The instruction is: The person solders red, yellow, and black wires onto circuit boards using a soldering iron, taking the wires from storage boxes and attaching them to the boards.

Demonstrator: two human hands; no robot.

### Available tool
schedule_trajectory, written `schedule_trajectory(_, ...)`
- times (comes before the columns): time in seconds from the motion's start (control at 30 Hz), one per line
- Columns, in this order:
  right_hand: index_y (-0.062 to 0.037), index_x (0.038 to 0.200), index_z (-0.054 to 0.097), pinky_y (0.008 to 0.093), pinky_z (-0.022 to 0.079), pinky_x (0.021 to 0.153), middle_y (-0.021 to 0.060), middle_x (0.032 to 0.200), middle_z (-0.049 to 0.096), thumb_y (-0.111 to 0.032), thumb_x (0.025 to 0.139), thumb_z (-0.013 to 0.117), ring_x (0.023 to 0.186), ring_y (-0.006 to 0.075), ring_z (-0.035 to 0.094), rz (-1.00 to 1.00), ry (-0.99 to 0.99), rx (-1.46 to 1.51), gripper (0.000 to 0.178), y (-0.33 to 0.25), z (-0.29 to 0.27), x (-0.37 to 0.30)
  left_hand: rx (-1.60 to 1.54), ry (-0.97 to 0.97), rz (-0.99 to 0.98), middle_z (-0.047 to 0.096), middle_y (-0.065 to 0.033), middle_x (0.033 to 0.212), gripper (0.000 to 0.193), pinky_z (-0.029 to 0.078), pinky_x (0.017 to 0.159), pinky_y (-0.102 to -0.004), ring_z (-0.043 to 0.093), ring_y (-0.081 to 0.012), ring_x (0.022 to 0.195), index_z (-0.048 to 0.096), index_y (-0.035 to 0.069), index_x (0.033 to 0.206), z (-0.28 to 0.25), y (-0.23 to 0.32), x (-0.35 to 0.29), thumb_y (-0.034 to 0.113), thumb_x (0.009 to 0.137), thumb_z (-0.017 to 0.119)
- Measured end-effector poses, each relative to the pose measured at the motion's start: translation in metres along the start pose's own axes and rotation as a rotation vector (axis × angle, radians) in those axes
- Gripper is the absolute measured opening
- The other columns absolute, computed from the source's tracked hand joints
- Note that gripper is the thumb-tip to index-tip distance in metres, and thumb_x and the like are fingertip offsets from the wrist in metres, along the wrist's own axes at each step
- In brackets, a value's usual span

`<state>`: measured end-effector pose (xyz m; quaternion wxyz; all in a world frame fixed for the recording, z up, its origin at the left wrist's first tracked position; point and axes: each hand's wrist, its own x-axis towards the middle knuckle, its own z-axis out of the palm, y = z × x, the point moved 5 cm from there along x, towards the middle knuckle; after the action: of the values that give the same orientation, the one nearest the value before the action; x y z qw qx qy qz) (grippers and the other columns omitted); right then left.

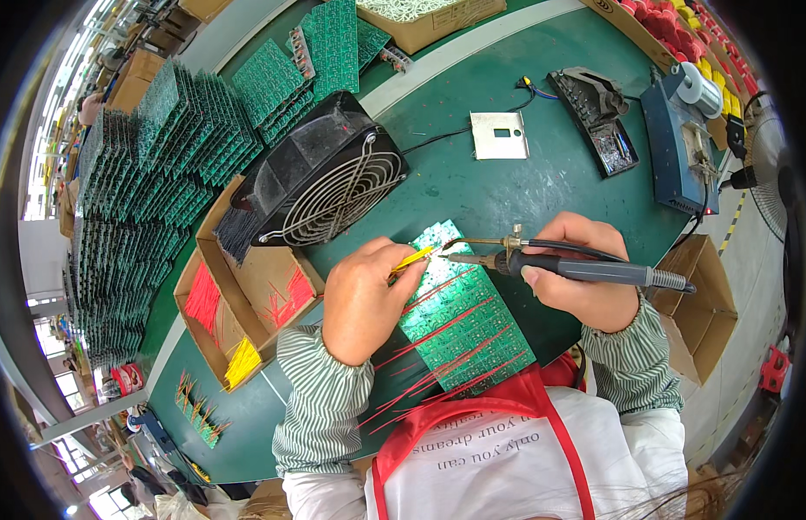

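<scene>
My right hand (585, 270) grips a soldering iron (585, 266) fitted with a thin feed tube, its tip pointing left over the upper part of a green circuit board panel (468, 334). Pinched between the thumb and fingers of my left hand (365, 299) is a yellow wire (411, 260), its end close to the iron's tip at the board. Whether tip and wire touch is too small to tell. Several red wires (446, 329) stick out leftward from the panel, which lies on the green table (541, 191) in front of me.
A black fan (333, 173) stands beyond my left hand, beside a cardboard box (255, 321) of red, yellow and dark wires. Tall stacks of circuit boards (134, 217) rise at left. A blue solder feeder (676, 147) with a solder spool (699, 90) and a black stand (598, 121) sit at right.
</scene>
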<state>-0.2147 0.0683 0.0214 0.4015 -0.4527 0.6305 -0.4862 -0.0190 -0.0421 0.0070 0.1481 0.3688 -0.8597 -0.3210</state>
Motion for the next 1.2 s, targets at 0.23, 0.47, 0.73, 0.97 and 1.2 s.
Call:
schedule_trajectory(0.23,0.0007,0.081,0.061,0.0224,0.047,0.059,0.004,0.07,0.063,-0.011,0.071,0.072,0.063,0.0066,0.057,0.001,0.016,0.0,0.019,-0.002,-0.003,-0.002,-0.01,-0.022,-0.026,0.06,-0.0117,0.074,0.012,0.046,0.058,-0.0356,0.059,-0.0285,0.064,0.067,0.002,0.084,-0.001,0.001,0.001,0.013,0.079,0.068)
schedule_trajectory(0.47,0.0009,0.082,0.061,0.0217,0.046,0.061,0.0033,0.071,0.063,-0.011,0.072,0.071,0.066,0.0061,0.057,-0.005,0.034,0.019,0.019,-0.004,-0.01,-0.005,0.076,0.128,0.028,0.063,-0.0126,0.08,0.012,0.048,0.061,-0.0356,0.062,-0.0284,0.07,0.066,0.002,0.088,-0.035,-0.003,-0.008,0.011,0.081,0.066)
schedule_trajectory(0.73,0.0009,0.082,0.061,0.0218,0.047,0.062,0.0037,0.073,0.063,-0.011,0.071,0.071,0.068,0.0066,0.058,0.024,0.047,-0.013,0.019,-0.002,-0.018,-0.009,0.251,0.222,0.099,0.065,-0.0126,0.079,0.013,0.049,0.059,-0.03,0.062,-0.0227,0.065,0.065,0.0,0.089,-0.037,0.022,-0.011,0.008,0.079,0.068)
schedule_trajectory(0.97,0.0002,0.084,0.062,0.0219,0.047,0.064,0.0045,0.075,0.064,-0.011,0.071,0.071,0.069,0.0073,0.058,0.029,0.078,-0.001,0.02,0.0,-0.023,-0.01,0.037,0.016,0.06,0.061,-0.0133,0.077,0.014,0.046,0.06,-0.0354,0.06,-0.0289,0.067,0.064,0.0,0.084,0.007,0.016,0.012,0.011,0.079,0.067)
schedule_trajectory(1.2,-0.0001,0.083,0.062,0.0223,0.047,0.063,0.0041,0.075,0.064,-0.011,0.071,0.072,0.068,0.0072,0.058,0.048,0.064,-0.025,0.019,0.002,-0.022,-0.005,0.022,0.007,0.035,0.063,-0.0137,0.08,0.015,0.048,0.061,-0.038,0.061,-0.0319,0.069,0.065,0.002,0.084,0.011,0.013,0.016,0.016,0.08,0.067)
